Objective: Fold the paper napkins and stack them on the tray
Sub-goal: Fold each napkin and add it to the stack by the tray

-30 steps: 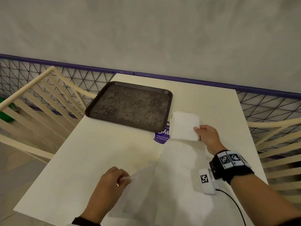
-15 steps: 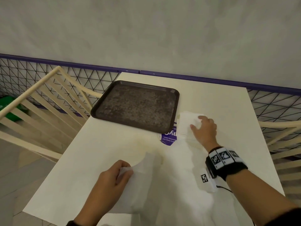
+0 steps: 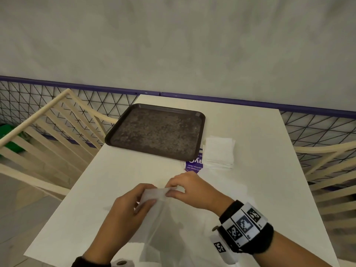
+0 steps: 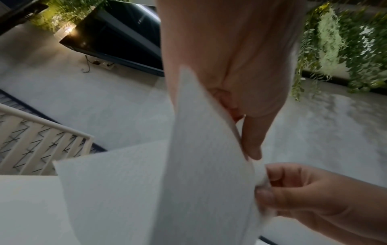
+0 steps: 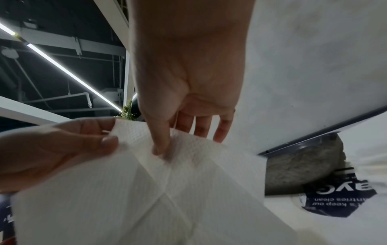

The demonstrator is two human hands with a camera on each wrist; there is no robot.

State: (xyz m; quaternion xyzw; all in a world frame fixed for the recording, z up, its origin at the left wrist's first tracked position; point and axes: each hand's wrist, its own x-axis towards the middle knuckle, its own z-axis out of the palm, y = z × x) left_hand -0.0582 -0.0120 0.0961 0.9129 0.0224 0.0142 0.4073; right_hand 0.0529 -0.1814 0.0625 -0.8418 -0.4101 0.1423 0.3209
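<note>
A white paper napkin [image 3: 163,214] hangs lifted over the near middle of the table. My left hand [image 3: 134,205] pinches its top edge on the left. My right hand [image 3: 185,189] pinches the same edge just to the right; thumb and fingers squeeze the paper in the right wrist view [image 5: 163,149]. In the left wrist view the napkin [image 4: 188,190] curves below my left hand [image 4: 249,145], with the right hand [image 4: 278,185] pinching its corner. A pile of folded napkins [image 3: 218,153] lies on the table right of the dark brown tray [image 3: 159,132]. The tray holds nothing.
A purple printed card [image 3: 193,165] lies half under the tray's near right corner. Cream slatted chairs [image 3: 48,132] stand left and right of the white table [image 3: 250,132]. A purple-railed wire fence [image 3: 317,128] runs behind, before a grey wall.
My right hand left the folded pile and came back to the napkin's top edge. My left hand lifted the napkin's corner up and towards the middle, meeting the right hand.
</note>
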